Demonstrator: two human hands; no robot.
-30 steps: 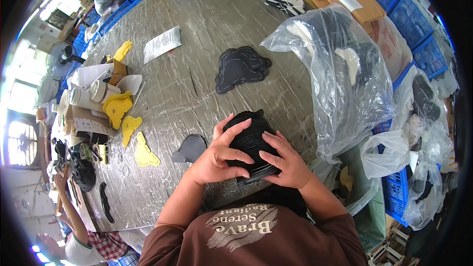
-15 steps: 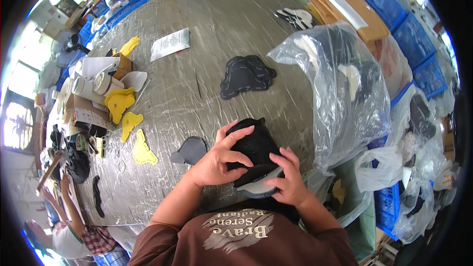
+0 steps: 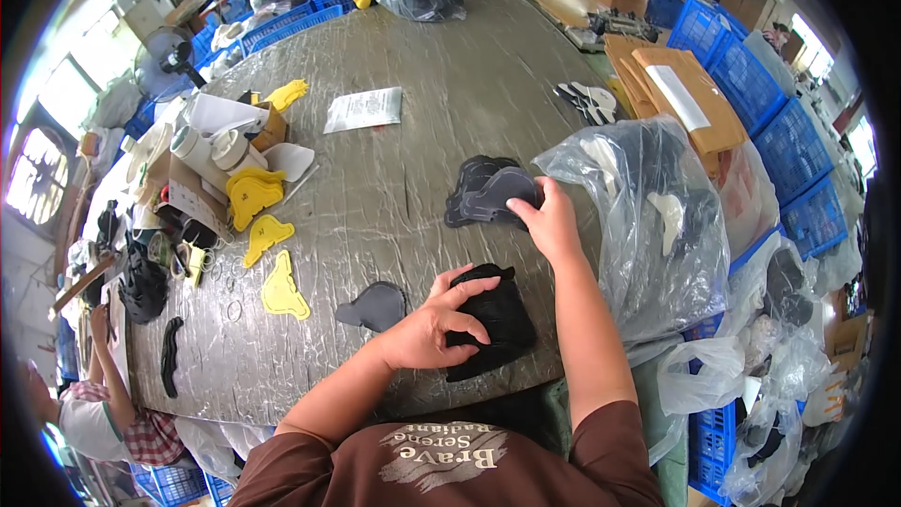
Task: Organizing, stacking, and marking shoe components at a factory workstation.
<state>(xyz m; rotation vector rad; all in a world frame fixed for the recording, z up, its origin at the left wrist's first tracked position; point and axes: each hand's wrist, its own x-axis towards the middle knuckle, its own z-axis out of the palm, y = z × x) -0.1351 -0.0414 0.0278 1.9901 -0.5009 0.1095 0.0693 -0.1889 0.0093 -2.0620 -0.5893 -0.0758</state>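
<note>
I see the right hand (image 3: 554, 222) pinching one edge of a probably light, bendy patch (image 3: 496, 195); spread left hand (image 3: 430, 330) touches stack (image 3: 505, 330) by worktop's (image 3: 385, 225) near edge.

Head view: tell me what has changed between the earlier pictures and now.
The right hand has left the black stack and moved forward, now holding a grey piece over the dark pile. The left hand stays on the stack; the yellow pieces and white packet lie where they were.

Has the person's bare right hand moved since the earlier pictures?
Yes. The right hand moved forward, from the black layered stack to the dark-grey, curved, flat pile.
</note>
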